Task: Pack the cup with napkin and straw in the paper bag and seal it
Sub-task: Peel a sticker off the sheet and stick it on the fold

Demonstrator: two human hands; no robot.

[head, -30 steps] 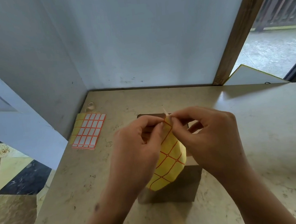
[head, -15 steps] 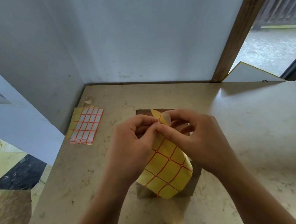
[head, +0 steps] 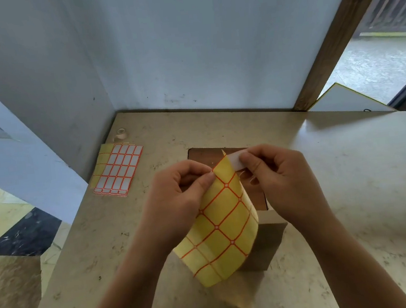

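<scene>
A brown paper bag [head: 261,243] stands on the beige table [head: 351,188], mostly hidden behind my hands. Above it I hold a yellow sticker backing sheet [head: 225,229] with an orange grid, which curls downward. My left hand [head: 183,193] pinches the sheet's top edge. My right hand [head: 276,173] pinches a white sticker label [head: 234,159] that is partly lifted off the sheet's top corner. The cup, napkin and straw are not visible.
A stack of sticker sheets [head: 118,170] with white labels lies at the table's left edge. A small tape roll [head: 120,134] sits behind it near the wall. A white board [head: 344,100] leans at the far right by the wooden post [head: 335,37].
The white label has come away from the sheet's top corner in my right hand. The yellow sheet has uncurled and hangs lower over the bag.
</scene>
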